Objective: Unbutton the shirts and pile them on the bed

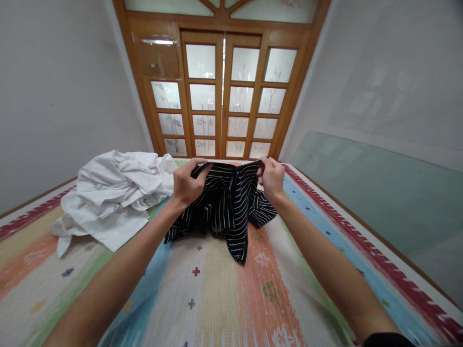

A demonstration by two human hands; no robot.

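Note:
A black garment with thin white stripes is stretched between my two hands along its upper edge. My left hand is closed on the edge at its left end, thumb on top. At the other end my right hand pinches the same edge. The cloth hangs down in loose folds, its lower parts lying on the patterned cover. What kind of garment it is I cannot tell. Left of my left hand lies a crumpled heap of white cloth, apart from the striped garment.
The colourful striped cover spreads over the whole flat surface beneath my arms. Wooden doors with glass panes stand beyond the far edge. A grey wall rises at left, and a pale green panel borders the right side.

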